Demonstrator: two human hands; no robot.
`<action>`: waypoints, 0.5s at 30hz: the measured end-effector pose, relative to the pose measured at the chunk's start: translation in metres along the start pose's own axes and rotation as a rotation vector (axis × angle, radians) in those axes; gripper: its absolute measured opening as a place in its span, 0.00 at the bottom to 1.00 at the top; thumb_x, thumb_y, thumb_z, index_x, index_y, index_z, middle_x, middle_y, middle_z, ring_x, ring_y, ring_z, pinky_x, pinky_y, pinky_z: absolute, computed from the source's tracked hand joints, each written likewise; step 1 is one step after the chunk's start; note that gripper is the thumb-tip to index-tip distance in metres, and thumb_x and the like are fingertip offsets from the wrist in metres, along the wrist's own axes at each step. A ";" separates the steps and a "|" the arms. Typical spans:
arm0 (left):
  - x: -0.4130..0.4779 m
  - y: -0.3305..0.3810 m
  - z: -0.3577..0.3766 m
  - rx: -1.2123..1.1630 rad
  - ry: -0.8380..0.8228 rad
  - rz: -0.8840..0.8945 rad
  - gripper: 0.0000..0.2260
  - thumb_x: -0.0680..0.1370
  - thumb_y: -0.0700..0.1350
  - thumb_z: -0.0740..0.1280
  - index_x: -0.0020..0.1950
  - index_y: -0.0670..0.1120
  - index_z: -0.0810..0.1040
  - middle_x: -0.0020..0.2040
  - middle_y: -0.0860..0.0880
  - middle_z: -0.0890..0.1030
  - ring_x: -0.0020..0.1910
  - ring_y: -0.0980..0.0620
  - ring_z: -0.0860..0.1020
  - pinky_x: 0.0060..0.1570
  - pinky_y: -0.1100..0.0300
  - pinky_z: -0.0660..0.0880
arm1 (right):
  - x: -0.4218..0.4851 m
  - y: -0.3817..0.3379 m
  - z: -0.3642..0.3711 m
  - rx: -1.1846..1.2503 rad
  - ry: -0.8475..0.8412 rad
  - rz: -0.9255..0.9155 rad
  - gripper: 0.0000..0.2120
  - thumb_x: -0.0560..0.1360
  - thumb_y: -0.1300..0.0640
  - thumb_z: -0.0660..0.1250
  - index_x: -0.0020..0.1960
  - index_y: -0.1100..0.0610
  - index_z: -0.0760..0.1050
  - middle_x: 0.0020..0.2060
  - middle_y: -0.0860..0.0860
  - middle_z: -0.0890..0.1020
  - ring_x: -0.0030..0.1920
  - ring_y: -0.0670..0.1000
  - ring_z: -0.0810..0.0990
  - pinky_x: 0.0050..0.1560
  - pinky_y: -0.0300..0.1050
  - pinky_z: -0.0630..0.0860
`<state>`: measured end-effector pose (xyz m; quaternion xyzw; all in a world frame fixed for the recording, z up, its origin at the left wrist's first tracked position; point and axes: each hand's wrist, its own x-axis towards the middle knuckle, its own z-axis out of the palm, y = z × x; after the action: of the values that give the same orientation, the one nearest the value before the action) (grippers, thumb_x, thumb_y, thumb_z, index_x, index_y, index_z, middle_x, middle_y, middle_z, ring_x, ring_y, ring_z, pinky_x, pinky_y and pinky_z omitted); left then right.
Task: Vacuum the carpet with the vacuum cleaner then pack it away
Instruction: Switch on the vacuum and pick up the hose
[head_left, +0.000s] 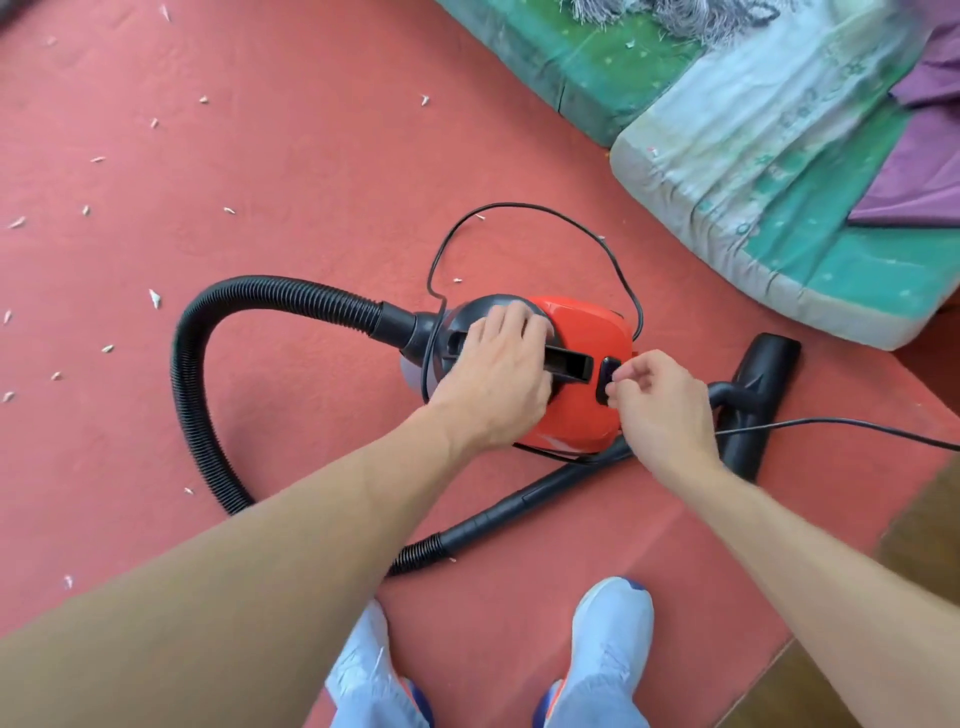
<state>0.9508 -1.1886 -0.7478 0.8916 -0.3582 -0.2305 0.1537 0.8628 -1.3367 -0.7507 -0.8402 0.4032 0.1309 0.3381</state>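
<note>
A red and grey vacuum cleaner (576, 353) sits on the red carpet (285, 171). My left hand (493, 374) rests flat on its top, over the black carry handle. The fingertips of my right hand (660, 400) are pinched at the black switch (608, 376) on the red body. A ribbed black hose (208, 338) loops out to the left and returns to a black wand (524, 504) lying in front of the vacuum. The black floor nozzle (758, 384) lies to the right. A thin black power cord (519, 218) loops behind the body and trails off right.
Small white scraps (155, 297) lie scattered over the carpet on the left. Green and white mattresses (753, 171) with purple cloth lie at the back right. My two feet in pale shoes (608, 639) stand at the carpet's near edge, with wooden floor (924, 530) to the right.
</note>
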 end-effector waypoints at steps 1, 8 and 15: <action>-0.012 -0.002 -0.005 -0.022 0.113 0.043 0.14 0.75 0.41 0.57 0.58 0.39 0.76 0.55 0.41 0.75 0.54 0.40 0.72 0.58 0.45 0.71 | -0.015 0.003 0.004 0.023 0.047 -0.043 0.06 0.73 0.60 0.61 0.43 0.51 0.76 0.39 0.50 0.83 0.46 0.55 0.81 0.51 0.49 0.75; -0.142 -0.039 0.063 -0.071 -0.014 -0.046 0.07 0.70 0.40 0.55 0.42 0.43 0.72 0.41 0.44 0.73 0.39 0.41 0.74 0.40 0.44 0.75 | -0.091 0.076 0.086 -0.172 -0.416 0.156 0.10 0.74 0.60 0.59 0.40 0.56 0.78 0.40 0.53 0.84 0.45 0.58 0.81 0.48 0.48 0.76; -0.174 -0.084 0.160 -0.048 -0.480 -0.417 0.16 0.78 0.42 0.58 0.66 0.43 0.71 0.64 0.46 0.73 0.65 0.44 0.71 0.65 0.50 0.68 | -0.081 0.104 0.180 0.329 -0.523 0.641 0.04 0.76 0.62 0.65 0.44 0.60 0.77 0.41 0.57 0.82 0.37 0.54 0.82 0.45 0.50 0.81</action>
<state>0.8044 -1.0245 -0.8673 0.8621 -0.1880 -0.4692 0.0353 0.7406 -1.2142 -0.8910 -0.5466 0.5596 0.3713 0.5002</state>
